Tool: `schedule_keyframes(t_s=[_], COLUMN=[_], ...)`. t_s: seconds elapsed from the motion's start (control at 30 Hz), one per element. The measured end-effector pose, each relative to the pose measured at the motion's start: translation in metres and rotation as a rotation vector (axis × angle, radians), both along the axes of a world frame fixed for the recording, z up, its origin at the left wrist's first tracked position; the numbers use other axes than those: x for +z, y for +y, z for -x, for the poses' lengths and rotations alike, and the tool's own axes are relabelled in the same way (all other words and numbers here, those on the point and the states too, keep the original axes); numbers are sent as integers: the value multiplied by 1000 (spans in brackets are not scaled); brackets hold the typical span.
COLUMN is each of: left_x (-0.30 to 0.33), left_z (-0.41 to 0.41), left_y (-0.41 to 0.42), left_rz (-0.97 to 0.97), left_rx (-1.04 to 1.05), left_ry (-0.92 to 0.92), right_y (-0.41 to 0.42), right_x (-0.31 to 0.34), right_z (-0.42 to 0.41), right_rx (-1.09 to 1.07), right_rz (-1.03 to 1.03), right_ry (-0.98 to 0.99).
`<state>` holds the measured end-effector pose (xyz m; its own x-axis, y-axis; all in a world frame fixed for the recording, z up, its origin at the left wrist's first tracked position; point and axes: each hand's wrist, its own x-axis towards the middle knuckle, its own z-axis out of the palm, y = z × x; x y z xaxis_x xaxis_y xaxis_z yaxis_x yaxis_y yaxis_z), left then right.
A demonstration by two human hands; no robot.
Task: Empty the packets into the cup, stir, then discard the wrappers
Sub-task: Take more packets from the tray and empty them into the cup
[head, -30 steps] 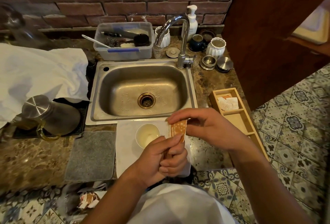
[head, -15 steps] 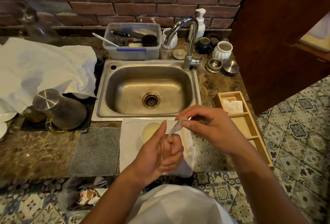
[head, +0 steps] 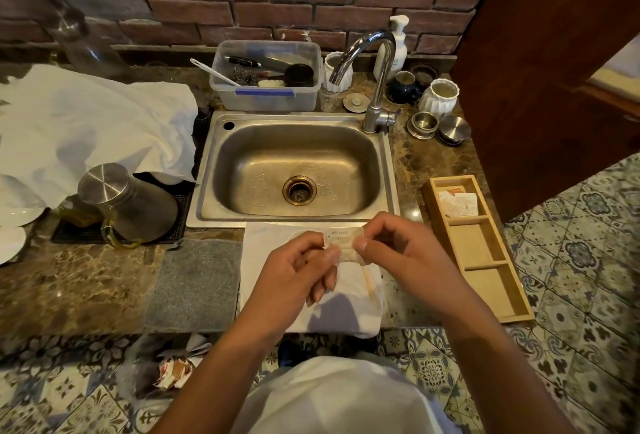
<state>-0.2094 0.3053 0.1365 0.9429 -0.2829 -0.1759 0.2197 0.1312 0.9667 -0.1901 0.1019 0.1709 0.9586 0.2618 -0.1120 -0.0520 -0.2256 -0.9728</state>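
The packet [head: 344,246], held upright a second ago, now lies flat and level between the left hand [head: 298,274] and right hand [head: 398,253], both pinching its ends above the hidden cup, seemingly ready for tearing; thin crinkled paper, pale and rectangular; below, a soft white cloth [head: 346,309] on the mottled stone table [head: 86,281]

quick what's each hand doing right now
Left hand: closed, pinching the left end of the packet.
Right hand: closed, pinching the packet's right end.
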Motion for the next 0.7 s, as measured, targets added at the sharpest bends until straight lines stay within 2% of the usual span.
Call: schedule_keyframes(t_s=[0.2, 0.5, 0.63, 0.7], left_x=[-2, -2, -8, -12], left_z=[14, 29, 33, 33], left_y=[13, 27, 16, 8], left_rz=[-17, -164, -156, -169], left_rx=[4, -78, -21, 37], left_ry=[-2, -20, -18, 0], right_y=[9, 29, 24, 20], right_x=[-4, -21, -26, -30], right_z=[22, 45, 39, 33], right_rx=[71, -27, 18, 79], right_rz=[46, -15, -14, 68], right_ry=[65, 32, 74, 71])
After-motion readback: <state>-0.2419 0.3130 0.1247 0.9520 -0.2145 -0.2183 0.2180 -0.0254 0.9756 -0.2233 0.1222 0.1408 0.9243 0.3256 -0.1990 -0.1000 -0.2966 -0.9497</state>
